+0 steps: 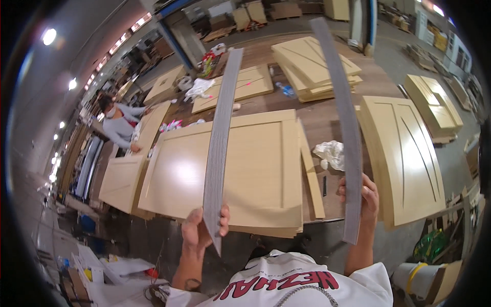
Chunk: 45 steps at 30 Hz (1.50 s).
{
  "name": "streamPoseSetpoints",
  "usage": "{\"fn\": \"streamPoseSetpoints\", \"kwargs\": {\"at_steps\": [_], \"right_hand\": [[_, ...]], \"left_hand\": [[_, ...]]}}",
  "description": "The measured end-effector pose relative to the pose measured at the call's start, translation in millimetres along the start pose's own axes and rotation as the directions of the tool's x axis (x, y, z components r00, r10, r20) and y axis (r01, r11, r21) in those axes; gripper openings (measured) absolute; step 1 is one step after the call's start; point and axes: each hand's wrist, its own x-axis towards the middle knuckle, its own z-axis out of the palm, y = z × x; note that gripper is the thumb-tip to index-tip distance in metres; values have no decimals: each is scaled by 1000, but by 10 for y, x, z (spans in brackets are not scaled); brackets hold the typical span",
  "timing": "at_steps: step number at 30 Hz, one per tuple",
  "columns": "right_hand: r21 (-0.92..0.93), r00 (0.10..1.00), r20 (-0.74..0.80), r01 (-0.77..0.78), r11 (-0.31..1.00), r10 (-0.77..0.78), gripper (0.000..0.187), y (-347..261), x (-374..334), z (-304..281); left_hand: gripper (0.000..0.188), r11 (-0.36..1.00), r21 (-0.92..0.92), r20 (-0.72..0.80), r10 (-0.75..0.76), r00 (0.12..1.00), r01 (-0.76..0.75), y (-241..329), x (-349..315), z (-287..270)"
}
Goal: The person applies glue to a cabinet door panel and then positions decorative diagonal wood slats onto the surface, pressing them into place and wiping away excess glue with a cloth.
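Note:
My left hand [196, 228] is closed round the near end of a long grey wood-grain strip [223, 133]. That end is cut at a slant, and the strip stretches away over a cream panel. In my right hand [369, 197] is a second grey strip [346, 128], held near its lower end and raised, its far end rising past the back stack. Both strips are apart from each other. Below them lies a stack of cream framed panels [255, 169] on the brown table [327, 197].
A narrow cream strip [310, 174] and crumpled white plastic [331, 154] lie right of the stack. More cream panels stand at right [401, 158] and at the back [312, 64]. A blue post [176, 38] rises behind. At left, a co-worker [120, 123] leans over a panel.

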Motion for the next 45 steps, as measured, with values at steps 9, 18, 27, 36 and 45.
{"fn": "streamPoseSetpoints", "kwargs": {"at_steps": [9, 18, 27, 36, 45], "right_hand": [[-282, 986, -116, 81, 956, -118, 60, 309, 73, 694], [-517, 984, -150, 6, 856, -97, 64, 650, 156, 1911], [-634, 980, -132, 32, 772, -148, 70, 860, 187, 2638], [-692, 990, -143, -96, 715, -5, 69, 1000, 316, 3018], [-923, 987, 158, 158, 352, -29, 43, 1017, 481, 2936]], "left_hand": [[82, 924, 375, -220, 16, 975, 69, 1923, -332, -1731], [68, 875, 433, -124, -182, 975, 219, 3162, -291, -3311], [60, 934, 221, 20, -291, 956, 280, 3390, -56, -4196], [54, 873, 172, -130, -439, 889, 456, 3707, 56, -4677], [58, -64, 803, -580, 148, 801, 593, 4103, 52, -4639]]}}
